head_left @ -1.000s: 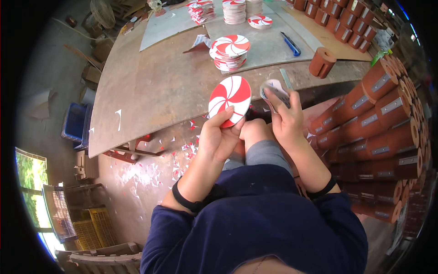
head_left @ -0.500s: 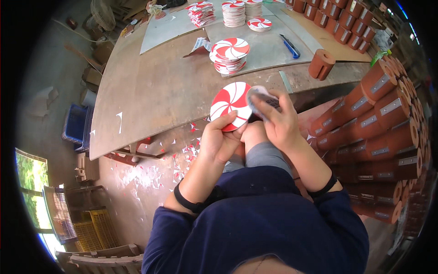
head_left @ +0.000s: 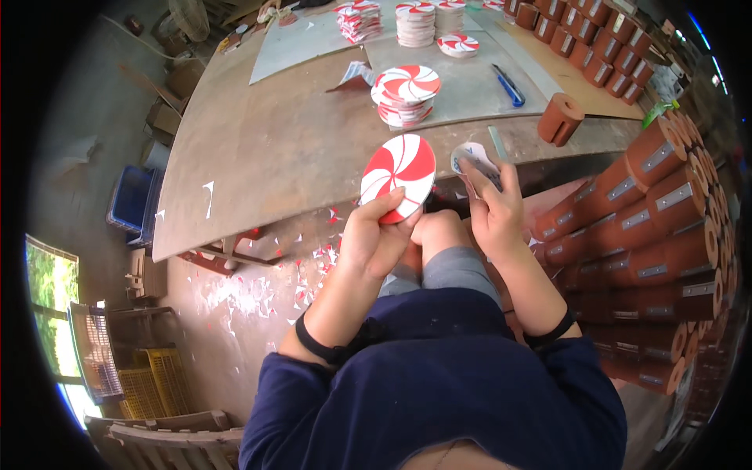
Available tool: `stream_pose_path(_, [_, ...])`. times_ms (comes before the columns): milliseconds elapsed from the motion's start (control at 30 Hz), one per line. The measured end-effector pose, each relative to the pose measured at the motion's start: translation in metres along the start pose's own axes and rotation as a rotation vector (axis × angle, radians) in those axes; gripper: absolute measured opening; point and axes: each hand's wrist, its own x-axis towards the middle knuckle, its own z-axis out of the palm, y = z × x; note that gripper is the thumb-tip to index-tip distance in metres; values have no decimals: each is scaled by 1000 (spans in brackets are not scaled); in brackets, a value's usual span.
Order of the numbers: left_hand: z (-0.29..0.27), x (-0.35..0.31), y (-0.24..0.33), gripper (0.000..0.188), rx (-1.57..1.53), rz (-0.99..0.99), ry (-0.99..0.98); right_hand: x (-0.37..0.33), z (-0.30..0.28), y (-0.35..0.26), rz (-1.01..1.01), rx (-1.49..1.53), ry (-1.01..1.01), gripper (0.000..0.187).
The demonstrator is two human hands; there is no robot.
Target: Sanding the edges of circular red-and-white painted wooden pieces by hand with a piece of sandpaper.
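Note:
My left hand [head_left: 370, 235] grips a round disc [head_left: 406, 166] with red and white swirls, thumb on its face and fingers behind. The disc is tilted up over my lap, in front of the table edge. To its right, apart from it, my right hand [head_left: 497, 210] pinches a small bent piece of sandpaper [head_left: 473, 160] with print on its pale back. Beyond the hands, an uneven stack of similar discs [head_left: 407, 92] stands on the table. A torn piece of printed sheet [head_left: 357, 74] lies left of that stack.
A blue utility knife [head_left: 510, 86] and a brown slotted cylinder [head_left: 560, 119] lie on the table [head_left: 266, 149]. More disc stacks [head_left: 415, 27] stand farther back. Many brown cylinders [head_left: 658, 211] are piled at my right. Scraps [head_left: 243, 298] litter the floor; blue crates [head_left: 131, 200] stand left.
My right hand has moved the sandpaper away from the disc's right edge, opening a gap between them. The left hand still holds the disc, now turned slightly. The view has shifted a little.

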Motion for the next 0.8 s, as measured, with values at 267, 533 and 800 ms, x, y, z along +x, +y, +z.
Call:
stream_pose_path(267, [-5,4,1,31,16,-41,18,0,9,11,-3,-180,-46,54])
stream_pose_path(533, [-9,10,-3,34,-55,-34,-14,-3,16,-19,-252,-112,-2,47])
stream_pose_path(800, [-14,20,-1,32,-49,-81,8,-1,15,-28,-333,-89,11,44])
